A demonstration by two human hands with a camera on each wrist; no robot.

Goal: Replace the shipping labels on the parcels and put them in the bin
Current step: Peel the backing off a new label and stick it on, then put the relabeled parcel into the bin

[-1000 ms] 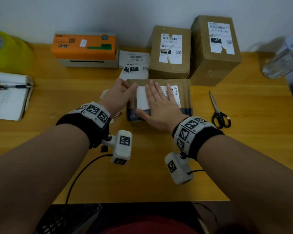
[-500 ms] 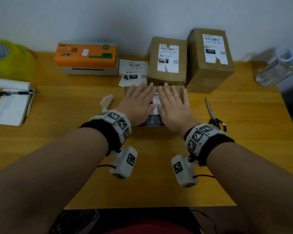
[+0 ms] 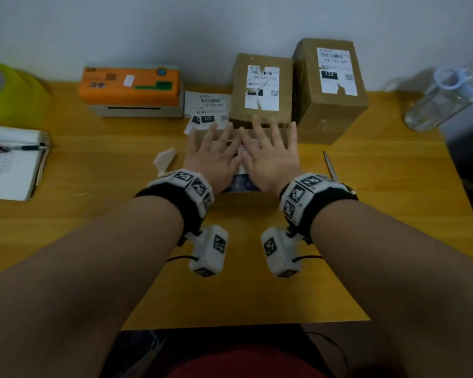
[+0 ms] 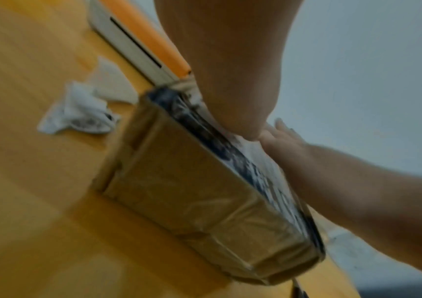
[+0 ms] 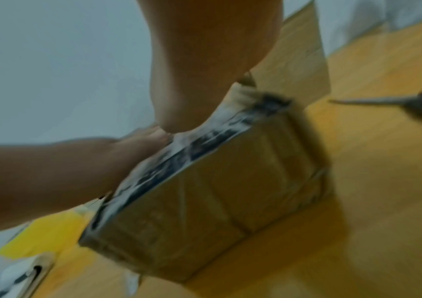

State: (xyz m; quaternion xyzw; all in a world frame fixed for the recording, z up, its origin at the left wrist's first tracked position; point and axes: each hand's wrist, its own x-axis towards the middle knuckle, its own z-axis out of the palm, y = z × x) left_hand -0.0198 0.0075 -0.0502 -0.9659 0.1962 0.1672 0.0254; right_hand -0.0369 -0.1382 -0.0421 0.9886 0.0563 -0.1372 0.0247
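Note:
A brown cardboard parcel (image 3: pixel 246 193) lies in the middle of the wooden table, its top almost covered by my hands. My left hand (image 3: pixel 212 154) and right hand (image 3: pixel 269 155) lie flat side by side on it, fingers straight and spread, pressing on the white label (image 3: pixel 241 156) between them. In the left wrist view the parcel (image 4: pixel 192 193) shows its taped front face, with the label (image 4: pixel 253 155) along the top edge. The right wrist view shows the same parcel (image 5: pixel 217 203) from the other side. Two more parcels (image 3: pixel 261 91) (image 3: pixel 329 88) with torn labels stand behind it.
An orange label printer (image 3: pixel 131 91) sits at the back left, with loose printed labels (image 3: pixel 208 107) beside it. Torn label scraps (image 3: pixel 164 162) lie left of the parcel, scissors (image 3: pixel 329 166) right of it. A notebook with pen (image 3: pixel 11 165) and a water bottle (image 3: pixel 445 96) flank the table.
My left hand has moved from the parcel's left edge onto its top. Both hands now lie flat side by side and have slid farther toward the back of the parcel.

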